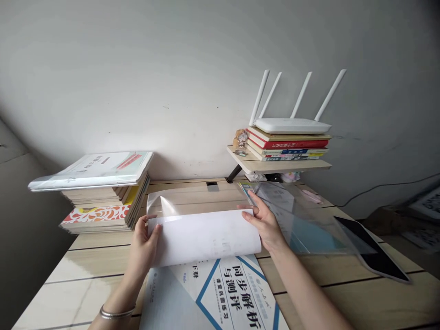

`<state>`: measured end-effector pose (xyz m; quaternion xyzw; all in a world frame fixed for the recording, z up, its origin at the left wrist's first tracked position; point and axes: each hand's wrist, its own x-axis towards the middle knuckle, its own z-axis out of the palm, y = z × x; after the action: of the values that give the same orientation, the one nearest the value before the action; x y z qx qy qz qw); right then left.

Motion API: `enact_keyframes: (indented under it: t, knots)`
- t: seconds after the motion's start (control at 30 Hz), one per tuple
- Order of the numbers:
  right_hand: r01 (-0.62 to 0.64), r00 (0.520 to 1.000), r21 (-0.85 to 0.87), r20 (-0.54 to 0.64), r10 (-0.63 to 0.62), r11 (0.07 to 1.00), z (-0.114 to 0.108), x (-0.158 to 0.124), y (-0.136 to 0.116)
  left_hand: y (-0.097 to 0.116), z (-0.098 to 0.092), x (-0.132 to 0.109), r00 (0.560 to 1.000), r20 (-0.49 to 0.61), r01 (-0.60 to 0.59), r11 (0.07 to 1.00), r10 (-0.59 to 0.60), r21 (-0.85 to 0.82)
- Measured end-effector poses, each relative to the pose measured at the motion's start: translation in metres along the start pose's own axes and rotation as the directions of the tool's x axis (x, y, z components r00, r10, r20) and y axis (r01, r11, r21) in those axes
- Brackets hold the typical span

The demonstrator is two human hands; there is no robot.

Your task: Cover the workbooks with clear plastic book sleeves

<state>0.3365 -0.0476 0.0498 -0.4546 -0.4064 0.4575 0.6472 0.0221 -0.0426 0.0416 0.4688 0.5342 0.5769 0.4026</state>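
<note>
A workbook [220,293] with blue lines and Chinese print lies on the wooden table in front of me. Above its far part, a white sheet [206,236] is held in a curve, with clear plastic film [199,199] extending from its far edge. My left hand [146,233] pinches the left edge, thumb on top of the sheet. At the right edge, my right hand [263,220] grips sheet and film between thumb and fingers, its index finger extended. Where sheet and film join is hard to make out.
Stacked books [103,197] stand at the left. At the back right, a white router [292,125] sits on books on a small raised shelf [275,166]. More clear plastic [309,224] and a dark tablet-like device [371,250] lie to the right.
</note>
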Motion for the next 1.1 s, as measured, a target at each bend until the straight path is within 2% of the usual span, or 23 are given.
enact_keyframes:
  t: [0.17,0.47,0.6,0.73,0.83,0.97,1.1]
  knots:
    - [-0.006,1.0,0.027,0.002,0.006,1.0,-0.002,0.003,0.004,0.002,0.0,-0.001,1.0,0.009,-0.003,0.999,0.003,-0.047]
    - [0.144,0.985,-0.035,-0.096,-0.147,0.989,0.005,0.002,0.007,-0.001,-0.003,0.002,0.999,0.018,-0.046,0.996,0.048,-0.08]
    - [0.084,0.993,-0.054,-0.076,-0.088,0.995,0.002,0.002,0.001,-0.004,-0.003,0.002,0.995,-0.044,-0.092,0.995,0.091,-0.026]
    - [0.006,0.997,-0.225,-0.08,-0.024,0.974,-0.009,0.005,-0.005,-0.003,-0.003,0.001,0.992,-0.072,-0.104,0.994,0.105,0.018]
    - [-0.058,0.998,-0.291,-0.032,0.051,0.955,-0.015,0.006,-0.005,-0.002,-0.003,0.0,0.993,-0.061,-0.103,0.994,0.104,0.021]
    - [-0.114,0.993,-0.258,-0.008,0.116,0.959,-0.015,0.004,0.0,-0.001,-0.004,0.0,0.993,-0.041,-0.11,0.994,0.11,0.009]
    - [-0.102,0.995,-0.131,-0.033,0.099,0.986,-0.007,0.001,0.003,0.0,-0.004,0.0,0.995,-0.01,-0.104,0.995,0.104,-0.012]
